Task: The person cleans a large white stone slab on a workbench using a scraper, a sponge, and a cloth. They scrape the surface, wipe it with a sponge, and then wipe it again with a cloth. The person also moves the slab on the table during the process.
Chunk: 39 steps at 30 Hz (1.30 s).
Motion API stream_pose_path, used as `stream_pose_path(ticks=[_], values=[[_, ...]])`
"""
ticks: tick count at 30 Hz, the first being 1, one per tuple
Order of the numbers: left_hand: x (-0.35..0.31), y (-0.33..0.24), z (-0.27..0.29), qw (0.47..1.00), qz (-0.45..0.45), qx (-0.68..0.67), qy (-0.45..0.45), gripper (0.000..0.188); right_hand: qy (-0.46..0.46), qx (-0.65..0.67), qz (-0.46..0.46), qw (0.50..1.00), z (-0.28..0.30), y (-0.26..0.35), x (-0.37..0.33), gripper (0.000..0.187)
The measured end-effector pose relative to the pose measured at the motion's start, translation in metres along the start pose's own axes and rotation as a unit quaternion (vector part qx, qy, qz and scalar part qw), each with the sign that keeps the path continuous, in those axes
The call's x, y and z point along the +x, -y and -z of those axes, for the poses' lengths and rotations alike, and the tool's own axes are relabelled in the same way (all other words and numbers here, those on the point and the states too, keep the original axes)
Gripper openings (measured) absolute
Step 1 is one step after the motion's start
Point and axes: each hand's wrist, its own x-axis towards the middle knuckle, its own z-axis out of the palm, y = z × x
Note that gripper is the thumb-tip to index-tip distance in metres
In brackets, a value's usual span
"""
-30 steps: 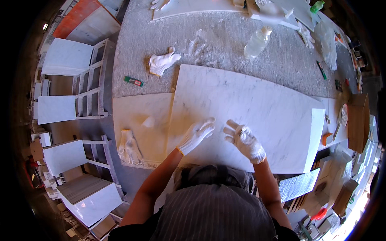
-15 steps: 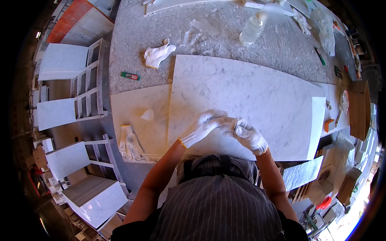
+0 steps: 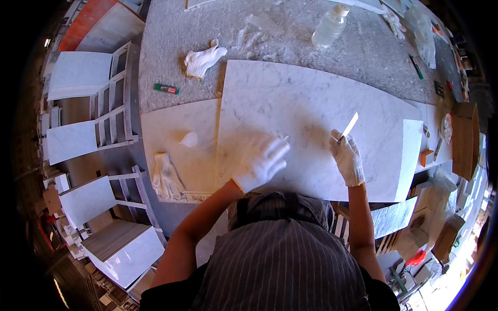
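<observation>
A large white slab with grey marble veining [image 3: 306, 109] lies flat in front of me. Above its right half my right hand [image 3: 347, 155], in a white knit glove, is closed on a thin, flat, bright blade [image 3: 350, 124] that points up and away. My left hand [image 3: 261, 161], gloved alike, is over the slab's left part, near its front edge. Its fingers look stretched and apart though blurred by motion, and I make out nothing in them. Whether it touches the slab I cannot tell.
On the grey worktable [image 3: 270, 36] are a loose white glove [image 3: 202, 61], a green-and-red box [image 3: 166, 88] and a clear bottle [image 3: 329, 28]. A second slab [image 3: 192, 119] at left bears another glove [image 3: 166, 176] and a white teardrop-shaped piece [image 3: 189, 139]. Slab-laden racks [image 3: 116, 85] stand left; a cardboard box [image 3: 465, 140] is right.
My hands, together over the slab half a second ago, have parted. The right moved right and the blade now shows in it; the left turned slightly. The view shifted a little.
</observation>
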Motion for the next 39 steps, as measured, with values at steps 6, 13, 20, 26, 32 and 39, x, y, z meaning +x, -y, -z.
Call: stream_pose_path(ticks=[6, 13, 20, 26, 32, 39], values=[[0.014, 0.030, -0.024, 0.971, -0.222, 0.058, 0.073, 0.050, -0.031, -0.039, -0.006, 0.999, 0.002, -0.007, 0.003, 0.013], [0.112, 0.158, 0.032, 0.918, 0.140, 0.305, -0.214, 0.051, -0.037, -0.047, -0.005, 0.998, -0.003, -0.003, 0.001, 0.015], [0.070, 0.038, -0.035, 0.986, -0.125, 0.111, 0.000, 0.045, -0.012, -0.068, -0.014, 0.998, 0.001, -0.005, 0.003, 0.014], [0.166, 0.024, 0.038, 0.892, 0.104, 0.234, 0.373, 0.031, -0.038, -0.045, -0.020, 0.998, 0.005, -0.002, 0.000, 0.014], [0.125, 0.155, 0.031, 0.931, 0.199, 0.246, -0.184, 0.044, -0.006, -0.055, -0.010, 0.998, 0.002, -0.003, 0.003, 0.017], [0.109, 0.080, -0.021, 0.986, -0.026, 0.151, -0.073, 0.046, 0.005, -0.060, -0.012, 0.998, 0.009, -0.001, 0.006, 0.014]])
